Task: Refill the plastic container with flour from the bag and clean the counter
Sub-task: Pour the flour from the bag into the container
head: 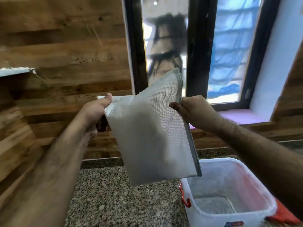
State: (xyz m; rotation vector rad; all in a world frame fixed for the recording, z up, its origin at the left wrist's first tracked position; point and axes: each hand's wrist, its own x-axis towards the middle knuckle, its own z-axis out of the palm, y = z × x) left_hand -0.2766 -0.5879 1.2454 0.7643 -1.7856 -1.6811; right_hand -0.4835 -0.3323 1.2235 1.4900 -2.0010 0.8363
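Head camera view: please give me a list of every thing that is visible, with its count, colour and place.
bag: one, grey-white mesh with a zipper edge, held up in the air above the counter and the container's near-left corner.
plastic container: one, translucent white with red latches, open, on the counter at lower right; whitish contents at its bottom.
counter: one, speckled grey granite, bottom centre.
wall: wood-look brown panels, left and behind the counter.
window: one, dark frame, upper centre; blue sheet seen outside.
sill: one, purple, under the window.
left hand: one, grips the bag's left corner.
right hand: one, pinches the bag's zipper edge.
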